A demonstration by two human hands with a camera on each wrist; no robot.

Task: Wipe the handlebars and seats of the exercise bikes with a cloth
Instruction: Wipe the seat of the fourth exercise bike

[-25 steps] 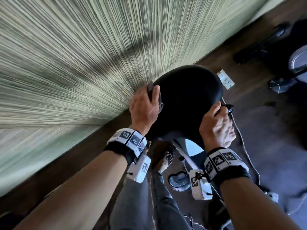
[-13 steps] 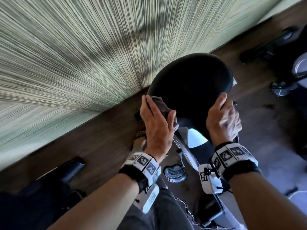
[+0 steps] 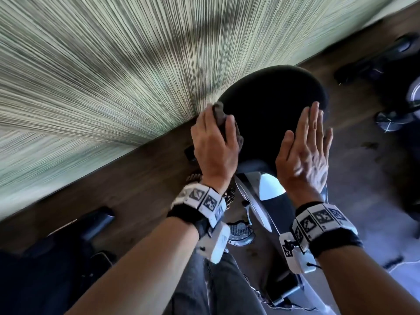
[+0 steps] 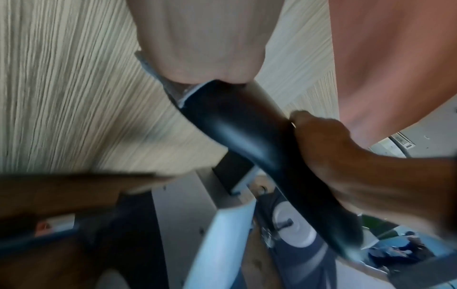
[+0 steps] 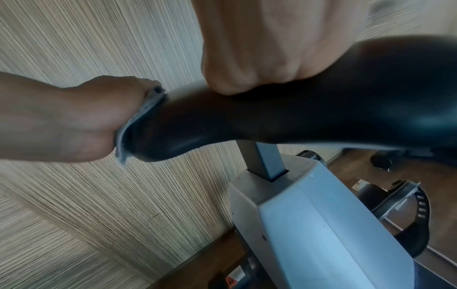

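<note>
The fingers [image 3: 205, 123] of the left hand [image 3: 213, 146] lie nearly straight and close together, pressing a grey cloth [image 3: 219, 113] flat against the left edge of the black seat [image 3: 270, 103]. In the right wrist view the cloth [image 5: 138, 121] shows as a thin folded layer caught between that palm and the seat's rounded side. The fingers [image 3: 312, 119] of the right hand [image 3: 303, 153] are straight and slightly spread, laid flat on the right side of the seat and holding nothing. The two hands sit on opposite flanks of the seat, apart from each other. Below the seat a dark post [image 5: 264, 158] goes down into the grey frame housing [image 5: 309, 224] of the exercise bike. A pedal with a strap [image 5: 405, 213] hangs to the right of the housing. Behind the bike stands a finely striped wall [image 3: 102, 76], meeting a dark wooden floor [image 3: 136, 185].
</note>
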